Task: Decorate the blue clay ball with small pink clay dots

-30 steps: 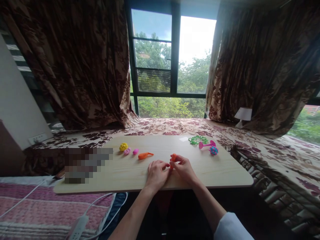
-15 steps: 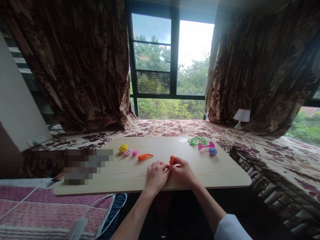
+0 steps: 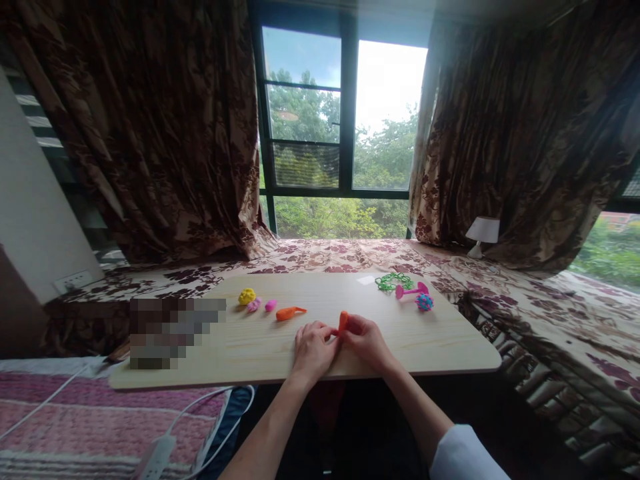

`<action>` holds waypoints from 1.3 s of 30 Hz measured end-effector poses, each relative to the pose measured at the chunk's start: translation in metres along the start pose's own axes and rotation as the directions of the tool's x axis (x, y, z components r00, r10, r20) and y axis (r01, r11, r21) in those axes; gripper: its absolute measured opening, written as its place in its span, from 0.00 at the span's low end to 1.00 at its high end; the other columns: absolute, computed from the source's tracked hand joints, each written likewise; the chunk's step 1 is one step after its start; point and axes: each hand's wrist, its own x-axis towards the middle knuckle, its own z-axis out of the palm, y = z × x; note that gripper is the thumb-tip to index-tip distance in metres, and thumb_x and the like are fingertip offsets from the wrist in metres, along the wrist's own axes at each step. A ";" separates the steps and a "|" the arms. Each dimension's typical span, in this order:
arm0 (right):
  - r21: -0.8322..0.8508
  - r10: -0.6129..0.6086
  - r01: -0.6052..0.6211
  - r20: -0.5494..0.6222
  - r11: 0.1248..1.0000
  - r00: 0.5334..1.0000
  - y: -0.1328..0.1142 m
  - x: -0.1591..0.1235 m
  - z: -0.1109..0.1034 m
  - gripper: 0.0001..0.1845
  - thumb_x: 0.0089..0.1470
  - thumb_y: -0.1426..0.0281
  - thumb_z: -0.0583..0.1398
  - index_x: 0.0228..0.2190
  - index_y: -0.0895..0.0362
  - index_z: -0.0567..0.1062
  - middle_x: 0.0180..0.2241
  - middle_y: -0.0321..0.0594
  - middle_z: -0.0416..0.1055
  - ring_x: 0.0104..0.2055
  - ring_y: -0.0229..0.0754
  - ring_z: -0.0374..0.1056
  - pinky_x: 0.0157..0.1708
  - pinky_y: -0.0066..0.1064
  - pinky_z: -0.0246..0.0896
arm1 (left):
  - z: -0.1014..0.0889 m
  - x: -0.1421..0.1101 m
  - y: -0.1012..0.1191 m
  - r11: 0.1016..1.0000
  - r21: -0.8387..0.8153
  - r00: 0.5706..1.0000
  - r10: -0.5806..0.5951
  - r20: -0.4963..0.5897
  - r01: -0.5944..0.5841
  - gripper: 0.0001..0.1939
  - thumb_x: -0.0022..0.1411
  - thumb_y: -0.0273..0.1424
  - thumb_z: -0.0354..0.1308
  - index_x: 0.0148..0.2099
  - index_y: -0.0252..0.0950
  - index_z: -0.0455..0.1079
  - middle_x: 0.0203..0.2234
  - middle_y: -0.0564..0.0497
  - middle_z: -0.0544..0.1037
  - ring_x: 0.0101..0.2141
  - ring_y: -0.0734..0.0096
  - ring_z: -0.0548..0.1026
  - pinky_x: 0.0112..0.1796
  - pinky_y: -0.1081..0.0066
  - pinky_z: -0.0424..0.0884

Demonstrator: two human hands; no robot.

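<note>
A small, soft-looking orange piece (image 3: 343, 321) stands upright between my hands near the front of the table; whether it is clay or rubber I cannot tell. My right hand (image 3: 363, 339) pinches it, fingers curled round its right side. My left hand (image 3: 315, 343) rests on the table, thumb and forefinger closed at the piece's lower end, where the contact is partly hidden. Beyond the left hand lies a larger orange piece (image 3: 287, 313) with a thin tail. Farther left are a magenta lump (image 3: 271, 305), a pale pink lump (image 3: 254, 305) and a yellow lump (image 3: 247, 296).
On the wooden table (image 3: 400, 357), green strings (image 3: 393, 281), a pink dumbbell-shaped toy (image 3: 411, 291) and a blue ball with pink dots (image 3: 425, 303) lie at the back right. A blurred-out patch covers the left end. Behind, a white lamp (image 3: 483, 232) stands on the floral-covered ledge.
The orange piece between my fingers has turned slightly and shows more of its length. Both hands stay in nearly the same place, and the other things have not moved.
</note>
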 end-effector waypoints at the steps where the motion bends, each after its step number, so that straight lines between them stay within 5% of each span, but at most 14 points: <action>1: -0.019 -0.002 0.002 -0.011 1.000 1.000 -0.001 0.000 -0.001 0.12 0.45 0.71 0.57 0.35 0.57 0.74 0.33 0.37 0.74 0.34 0.40 0.68 0.32 0.28 0.62 | 0.000 0.000 0.001 1.000 -0.011 1.000 -0.001 -0.004 0.001 0.09 0.53 0.38 0.55 0.32 0.44 0.75 0.28 0.51 0.73 0.36 0.64 0.68 0.46 0.61 0.56; 10: -0.142 -0.009 0.007 -0.014 0.990 1.000 -0.008 -0.004 -0.004 0.09 0.46 0.72 0.57 0.30 0.55 0.76 0.28 0.34 0.75 0.28 0.37 0.68 0.29 0.25 0.60 | 0.003 0.002 -0.004 0.976 -0.205 0.996 -0.077 -0.051 0.065 0.11 0.53 0.33 0.54 0.39 0.39 0.73 0.32 0.48 0.77 0.38 0.63 0.71 0.46 0.61 0.60; 19: -0.209 -0.018 0.013 -0.024 0.978 1.000 -0.007 -0.006 -0.005 0.10 0.47 0.71 0.57 0.32 0.55 0.76 0.29 0.36 0.74 0.31 0.38 0.68 0.31 0.27 0.61 | 0.007 0.008 0.005 0.882 -0.457 0.993 -0.112 0.040 0.118 0.16 0.54 0.43 0.52 0.37 0.37 0.73 0.29 0.50 0.79 0.28 0.68 0.76 0.30 0.73 0.70; 34: -0.229 -0.017 0.011 -0.026 0.973 1.000 -0.002 -0.007 -0.005 0.06 0.46 0.71 0.59 0.27 0.54 0.77 0.25 0.36 0.71 0.30 0.39 0.65 0.31 0.28 0.60 | 0.007 0.007 0.009 0.896 -0.433 0.994 -0.108 0.006 0.100 0.16 0.53 0.44 0.53 0.34 0.37 0.72 0.26 0.51 0.78 0.28 0.68 0.74 0.32 0.71 0.67; 39: -0.111 -0.027 0.024 -0.026 0.994 0.999 -0.003 -0.004 -0.009 0.16 0.51 0.71 0.54 0.42 0.55 0.73 0.40 0.41 0.73 0.37 0.41 0.68 0.33 0.30 0.64 | 0.003 0.006 0.009 0.901 -0.430 0.997 -0.073 -0.011 0.061 0.16 0.56 0.42 0.51 0.37 0.36 0.73 0.30 0.49 0.78 0.31 0.68 0.74 0.35 0.71 0.68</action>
